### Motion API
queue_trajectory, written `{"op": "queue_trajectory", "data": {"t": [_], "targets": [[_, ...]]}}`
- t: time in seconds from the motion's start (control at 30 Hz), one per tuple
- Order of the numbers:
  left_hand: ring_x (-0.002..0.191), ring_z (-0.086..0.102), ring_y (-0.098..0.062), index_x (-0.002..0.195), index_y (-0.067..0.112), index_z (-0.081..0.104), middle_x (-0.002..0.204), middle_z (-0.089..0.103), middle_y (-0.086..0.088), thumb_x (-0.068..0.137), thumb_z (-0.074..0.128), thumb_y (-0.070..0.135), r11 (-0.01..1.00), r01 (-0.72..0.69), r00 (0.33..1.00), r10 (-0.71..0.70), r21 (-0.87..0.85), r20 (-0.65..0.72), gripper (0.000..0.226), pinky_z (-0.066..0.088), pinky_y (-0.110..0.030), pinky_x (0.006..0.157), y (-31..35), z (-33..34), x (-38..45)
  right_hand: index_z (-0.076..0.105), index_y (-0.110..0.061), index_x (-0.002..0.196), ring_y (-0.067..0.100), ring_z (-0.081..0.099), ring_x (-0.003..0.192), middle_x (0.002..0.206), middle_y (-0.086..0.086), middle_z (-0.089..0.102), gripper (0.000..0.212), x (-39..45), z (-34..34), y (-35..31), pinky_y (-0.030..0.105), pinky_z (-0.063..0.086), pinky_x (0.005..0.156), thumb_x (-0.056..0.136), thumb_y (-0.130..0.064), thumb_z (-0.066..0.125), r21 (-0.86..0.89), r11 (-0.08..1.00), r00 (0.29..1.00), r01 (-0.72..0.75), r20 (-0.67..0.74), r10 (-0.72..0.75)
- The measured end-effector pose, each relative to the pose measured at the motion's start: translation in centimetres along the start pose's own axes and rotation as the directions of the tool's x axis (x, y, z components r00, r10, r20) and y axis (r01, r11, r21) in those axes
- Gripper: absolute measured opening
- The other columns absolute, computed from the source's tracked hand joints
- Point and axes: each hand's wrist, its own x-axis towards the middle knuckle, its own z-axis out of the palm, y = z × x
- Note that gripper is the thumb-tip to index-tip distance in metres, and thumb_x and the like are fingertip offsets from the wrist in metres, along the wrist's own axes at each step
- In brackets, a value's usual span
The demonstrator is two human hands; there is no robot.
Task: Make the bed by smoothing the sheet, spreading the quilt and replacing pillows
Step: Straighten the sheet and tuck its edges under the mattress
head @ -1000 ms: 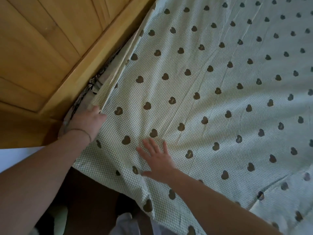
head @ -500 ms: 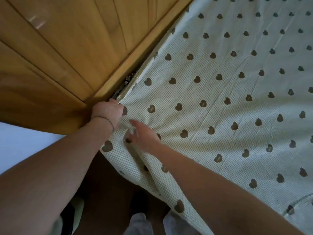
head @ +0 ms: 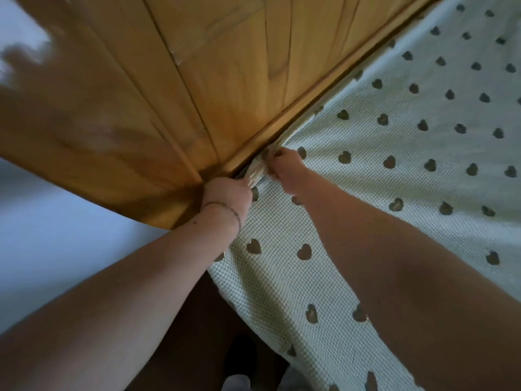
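Two bare forearms, no sleeves in view. Thin chain bracelet (head: 225, 208) round the left wrist, with small dark beads or links along it. Left hand (head: 227, 193) and right hand (head: 287, 170) without rings visible.

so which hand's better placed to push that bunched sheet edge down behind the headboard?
Probably the left hand: it grips the gathered sheet edge right at the gap by the wooden headboard. The right hand pinches fabric just inboard, better for holding tension.

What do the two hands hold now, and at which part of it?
Both the left hand and right hand grip the sheet at its bunched edge, beside the wooden headboard.
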Motion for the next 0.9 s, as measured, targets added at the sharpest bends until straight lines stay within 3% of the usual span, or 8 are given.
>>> {"op": "queue_trajectory", "data": {"t": [0.07, 0.2, 0.37, 0.47, 0.53, 0.67, 0.77, 0.9], "targets": [[0.078, 0.059, -0.02, 0.116, 0.012, 0.059, 0.086, 0.059, -0.001, 0.094, 0.045, 0.007, 0.992, 0.041, 0.998, -0.034, -0.116, 0.06, 0.027, 0.049, -0.033, 0.06, 0.1, 1.2, -0.1, 0.063, -0.015, 0.113, 0.017, 0.059, 0.089, 0.103, 0.012, 0.067, 0.03, -1.2, -0.2, 1.3, 0.036, 0.053, 0.087, 0.091, 0.003, 0.053, 0.024, 0.999, 0.981, -0.027, 0.194, 0.022], [0.077, 0.051, -0.017, 0.109, 0.011, 0.059, 0.084, 0.047, 0.0, 0.091, 0.053, 0.008, 0.95, 0.073, 0.978, -0.008, -0.304, 0.211, 0.019, 0.058, -0.037, 0.076, 0.0, 4.1, -1.2, 0.048, -0.01, 0.139, 0.018, 0.055, 0.114, 0.134, 0.006, 0.057, 0.05, -3.9, -0.3, 3.8, 0.019, 0.047, 0.084, 0.092, 0.006, 0.052, -0.07, 0.996, 0.913, 0.054, 0.407, -0.021], [0.068, 0.054, -0.015, 0.127, 0.015, 0.05, 0.076, 0.054, 0.003, 0.092, 0.051, 0.005, 0.934, 0.097, 0.989, -0.052, -0.344, 0.138, 0.036, 0.048, -0.031, 0.053, 0.0, 4.0, -1.0, 0.032, -0.02, 0.151, 0.021, 0.047, 0.125, 0.136, 0.004, 0.051, 0.067, -6.6, 1.2, 4.1, 0.025, 0.035, 0.097, 0.092, 0.0, 0.057, -0.369, 0.908, 0.9, 0.2, 0.436, -0.021], [0.064, 0.06, -0.016, 0.147, 0.016, 0.026, 0.078, 0.06, 0.003, 0.094, 0.051, 0.013, 0.933, 0.125, 0.99, -0.096, -0.338, 0.101, 0.059, 0.047, -0.03, 0.049, 0.8, 3.1, -0.9, 0.038, -0.019, 0.148, 0.016, 0.051, 0.121, 0.14, 0.002, 0.053, 0.053, -7.3, 1.4, 4.5, 0.034, 0.04, 0.105, 0.098, -0.008, 0.051, -0.311, 0.942, 0.873, 0.129, 0.486, 0.041], [0.067, 0.063, -0.017, 0.146, 0.016, 0.026, 0.081, 0.062, 0.003, 0.094, 0.05, 0.016, 0.919, 0.14, 0.99, -0.119, -0.369, 0.079, 0.056, 0.052, -0.032, 0.054, 1.2, 2.5, -1.2, 0.047, -0.013, 0.141, 0.015, 0.056, 0.109, 0.136, 0.004, 0.058, 0.038, -8.2, 1.5, 4.7, 0.042, 0.042, 0.104, 0.104, -0.021, 0.04, -0.195, 0.978, 0.878, -0.068, 0.454, 0.152], [0.078, 0.064, -0.016, 0.131, 0.018, 0.042, 0.096, 0.065, 0.002, 0.088, 0.061, 0.024, 0.882, 0.185, 0.983, -0.16, -0.434, 0.094, 0.048, 0.051, -0.03, 0.06, 1.5, 2.6, -3.0, 0.061, -0.012, 0.123, 0.017, 0.062, 0.102, 0.109, 0.003, 0.069, 0.06, -8.5, 2.1, 5.0, 0.05, 0.037, 0.105, 0.1, -0.058, 0.031, -0.048, 0.965, 0.896, -0.257, 0.363, 0.257], [0.072, 0.061, -0.014, 0.118, 0.021, 0.05, 0.085, 0.063, 0.004, 0.085, 0.064, 0.028, 0.829, 0.257, 0.962, -0.172, -0.497, 0.212, 0.037, 0.05, -0.028, 0.059, 1.2, 3.8, -4.4, 0.062, -0.011, 0.105, 0.022, 0.063, 0.095, 0.113, 0.015, 0.068, 0.034, -9.1, 2.7, 4.3, 0.048, 0.045, 0.101, 0.098, -0.042, 0.051, -0.155, 0.967, 0.928, -0.201, 0.287, 0.238], [0.068, 0.061, -0.016, 0.084, 0.013, 0.057, 0.071, 0.061, 0.003, 0.079, 0.068, 0.036, 0.69, 0.367, 0.91, -0.128, -0.623, 0.393, 0.026, 0.053, -0.029, 0.065, -0.6, 6.3, -5.8, 0.063, -0.011, 0.092, 0.018, 0.053, 0.085, 0.084, 0.006, 0.063, 0.016, -8.7, 4.0, 3.4, 0.047, 0.046, 0.099, 0.093, -0.027, 0.06, -0.168, 0.967, 0.943, -0.19, 0.242, 0.227]]}}
